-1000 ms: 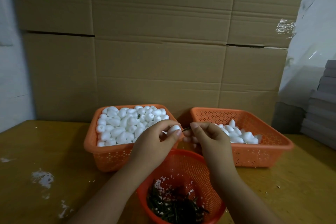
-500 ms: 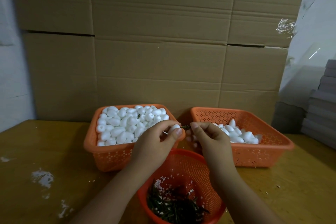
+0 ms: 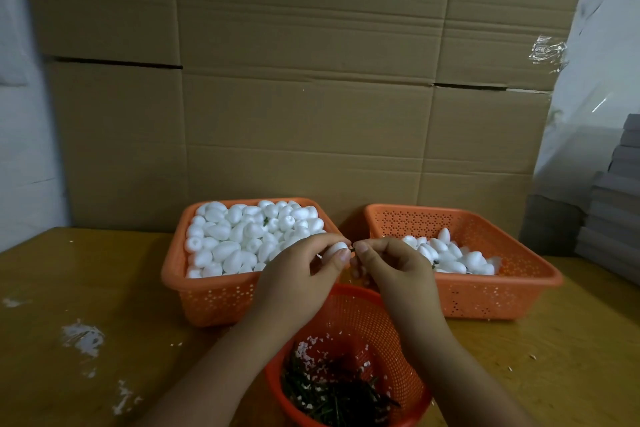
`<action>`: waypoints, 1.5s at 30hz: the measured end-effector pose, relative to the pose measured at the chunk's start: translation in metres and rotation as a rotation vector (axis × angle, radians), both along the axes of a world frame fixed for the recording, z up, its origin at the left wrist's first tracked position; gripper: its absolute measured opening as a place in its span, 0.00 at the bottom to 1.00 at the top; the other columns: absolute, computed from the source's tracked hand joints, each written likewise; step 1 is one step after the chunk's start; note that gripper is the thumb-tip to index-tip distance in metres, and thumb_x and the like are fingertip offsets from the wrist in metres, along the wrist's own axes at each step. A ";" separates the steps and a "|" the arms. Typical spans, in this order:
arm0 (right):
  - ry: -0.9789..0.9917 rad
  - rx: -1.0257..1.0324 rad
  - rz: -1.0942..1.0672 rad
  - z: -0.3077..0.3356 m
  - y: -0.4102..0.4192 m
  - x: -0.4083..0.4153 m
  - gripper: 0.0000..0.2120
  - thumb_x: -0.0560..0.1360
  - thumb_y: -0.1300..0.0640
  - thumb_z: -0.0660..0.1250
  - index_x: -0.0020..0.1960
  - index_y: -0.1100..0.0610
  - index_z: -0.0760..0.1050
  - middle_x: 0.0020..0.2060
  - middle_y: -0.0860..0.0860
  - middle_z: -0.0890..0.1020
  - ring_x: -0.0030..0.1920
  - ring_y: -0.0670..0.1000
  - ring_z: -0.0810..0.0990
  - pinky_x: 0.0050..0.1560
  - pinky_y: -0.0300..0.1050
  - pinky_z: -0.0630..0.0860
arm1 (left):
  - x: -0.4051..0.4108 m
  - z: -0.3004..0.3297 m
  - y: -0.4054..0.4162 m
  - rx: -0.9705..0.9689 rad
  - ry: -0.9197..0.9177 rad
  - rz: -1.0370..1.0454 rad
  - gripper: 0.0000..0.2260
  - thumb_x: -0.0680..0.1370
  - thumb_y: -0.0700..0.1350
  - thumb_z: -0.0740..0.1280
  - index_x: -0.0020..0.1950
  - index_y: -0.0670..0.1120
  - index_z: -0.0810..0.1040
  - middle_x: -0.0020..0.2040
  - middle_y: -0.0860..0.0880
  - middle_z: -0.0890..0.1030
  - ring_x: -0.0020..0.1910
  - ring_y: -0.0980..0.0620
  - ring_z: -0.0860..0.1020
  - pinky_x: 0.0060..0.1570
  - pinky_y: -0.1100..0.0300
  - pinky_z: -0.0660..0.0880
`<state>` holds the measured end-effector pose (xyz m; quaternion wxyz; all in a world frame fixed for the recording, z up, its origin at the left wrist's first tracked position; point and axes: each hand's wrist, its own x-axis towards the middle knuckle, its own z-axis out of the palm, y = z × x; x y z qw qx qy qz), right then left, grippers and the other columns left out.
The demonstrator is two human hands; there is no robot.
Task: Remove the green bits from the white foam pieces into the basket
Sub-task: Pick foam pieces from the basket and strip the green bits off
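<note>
My left hand pinches a white foam piece between thumb and fingers. My right hand pinches the short green bit that sticks out of that piece's right end. Both hands hover above the far rim of a round orange basket, whose bottom holds a heap of green bits and white crumbs. An orange rectangular basket at the left is full of white foam pieces. The orange basket at the right holds fewer of them.
Everything stands on a yellow-brown wooden table with white smears at the left. A wall of stacked cardboard boxes rises right behind the baskets. Grey stacked sheets stand at the right edge.
Both hands stay almost where they were. The fingertips have closed in, so the right thumb now sits nearer the foam piece's end, with less of the green bit showing between the hands.
</note>
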<state>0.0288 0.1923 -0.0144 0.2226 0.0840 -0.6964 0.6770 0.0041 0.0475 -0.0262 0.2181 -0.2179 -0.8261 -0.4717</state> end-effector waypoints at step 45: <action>-0.182 -0.149 0.067 -0.008 0.007 -0.004 0.22 0.78 0.52 0.66 0.41 0.73 0.72 0.26 0.55 0.73 0.27 0.48 0.72 0.31 0.39 0.71 | 0.008 -0.008 0.010 -0.224 0.201 0.016 0.13 0.75 0.66 0.58 0.57 0.64 0.67 0.55 0.66 0.77 0.50 0.67 0.77 0.41 0.67 0.76</action>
